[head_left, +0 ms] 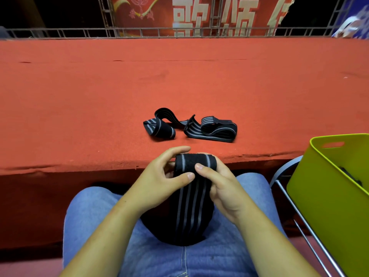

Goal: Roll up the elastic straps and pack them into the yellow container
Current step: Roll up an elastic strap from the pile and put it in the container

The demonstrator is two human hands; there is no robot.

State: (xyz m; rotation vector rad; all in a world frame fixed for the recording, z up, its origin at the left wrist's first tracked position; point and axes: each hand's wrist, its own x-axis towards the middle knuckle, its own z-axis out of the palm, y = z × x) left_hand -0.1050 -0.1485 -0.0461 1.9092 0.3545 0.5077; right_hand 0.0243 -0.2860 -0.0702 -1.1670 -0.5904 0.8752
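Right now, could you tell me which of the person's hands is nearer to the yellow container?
Right. The right hand grips the strap on the side facing the yellow container; the left hand grips its far side, farther away.

**Cloth, plastic and metal as we see them**

We see the elastic strap [191, 196] above the lap as woven stretch cloth, matt black with grey stripes and a fine ribbed texture. The loose straps [211, 129] look like the same matt weave. The surface [119, 86] is covered in red felt-like cloth, matt and slightly fuzzy, creased in places and rough along its front edge. The yellow container [319, 206] looks like smooth moulded plastic with a soft sheen. The jeans [95, 216] are blue denim, matt, with a stitched seam. We make out a chair frame [282, 187] of thin shiny metal tube. Behind, the truss [159, 30] is dull grey metal, and the banner [199, 9] looks faintly glossy.
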